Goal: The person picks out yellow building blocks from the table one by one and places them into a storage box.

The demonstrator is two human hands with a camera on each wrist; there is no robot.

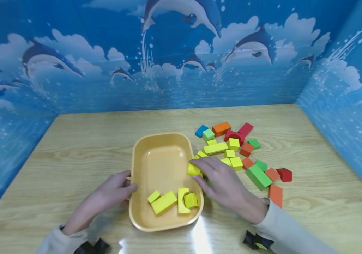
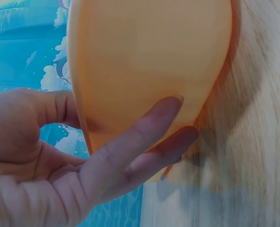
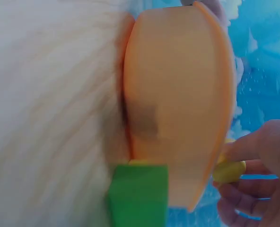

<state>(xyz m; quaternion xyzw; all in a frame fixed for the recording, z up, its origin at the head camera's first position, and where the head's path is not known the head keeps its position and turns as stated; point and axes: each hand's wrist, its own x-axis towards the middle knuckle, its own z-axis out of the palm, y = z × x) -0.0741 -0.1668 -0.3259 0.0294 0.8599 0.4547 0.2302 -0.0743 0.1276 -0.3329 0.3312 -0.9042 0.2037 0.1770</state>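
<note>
My right hand (image 1: 220,178) pinches a yellow cylinder block (image 1: 193,169) between thumb and fingers, just over the right rim of a tan plastic tray (image 1: 143,169). In the right wrist view the same yellow block (image 3: 229,171) shows between the fingertips, beside the tray's rim. My left hand (image 1: 112,190) holds the tray's left side, thumb over the rim and fingers against the outer wall, as the left wrist view shows. Several yellow blocks lie in the near end of the tray, among them a rectangular block (image 1: 164,203) and an arch block (image 1: 182,208).
Right of the tray several loose blocks lie on the wooden table (image 1: 73,151): a yellow arch (image 1: 216,148), a green block (image 1: 259,177), an orange block (image 1: 221,128), a blue block (image 1: 201,131) and red ones. Dolphin-printed walls (image 1: 174,88) enclose the table's back and sides.
</note>
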